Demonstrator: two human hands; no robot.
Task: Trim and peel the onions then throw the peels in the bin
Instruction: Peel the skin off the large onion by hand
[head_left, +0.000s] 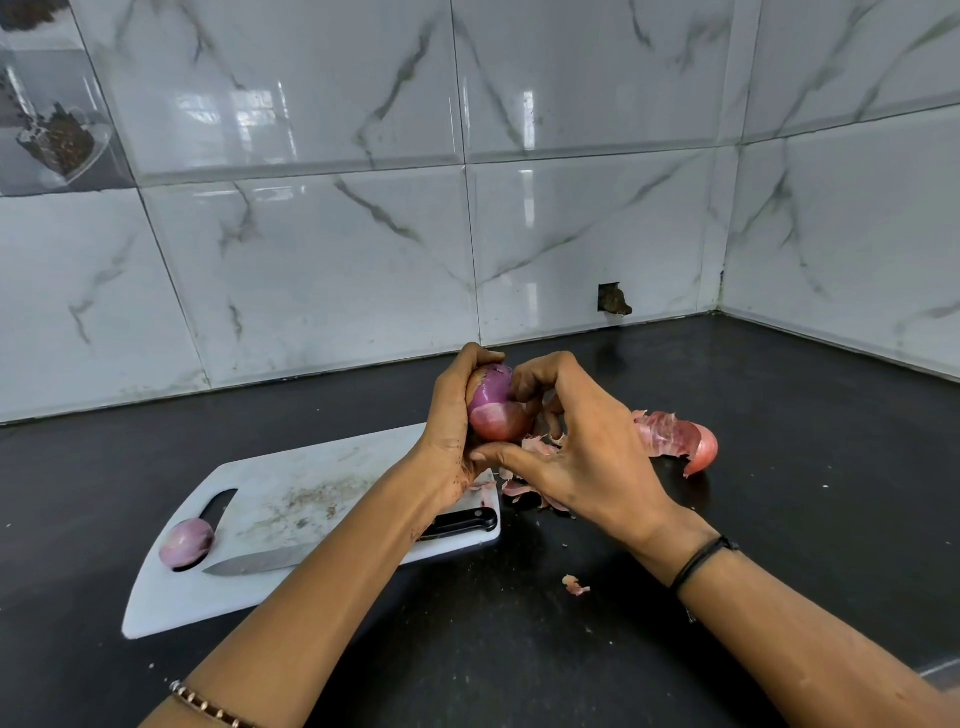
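Above the right end of the cutting board (291, 499), as the head camera sees it, both grips meet around one onion (493, 410), which is lifted off the counter (779, 493). The left grip (452, 431) cups it from the left, with fingers curled over its top and back. The right grip (582, 441) has its thumb under the onion and its bent fingers (530, 384) on the right side, where purple flesh shows above a patch of dry skin. The board lies slantwise, its right corner just beneath the hands and its near long edge running down to the left. Along that edge lies a knife (254, 564), blade pointing left and black handle by the right corner, its middle hidden under the left forearm. A peeled onion (186, 543) sits at the board's left end, on the handle slot, just beside the knife tip. Right of the hands a heap of peels (675, 431) rests on the counter. Smaller scraps (519, 488) lie off the board's right edge below the right grip, and one loose scrap (575, 585) lies nearer the person. Dark counter runs on to the right and back to the tiled wall (311, 260), which turns a corner at far right. A small hole (614, 300) breaks the tile low behind the hands.
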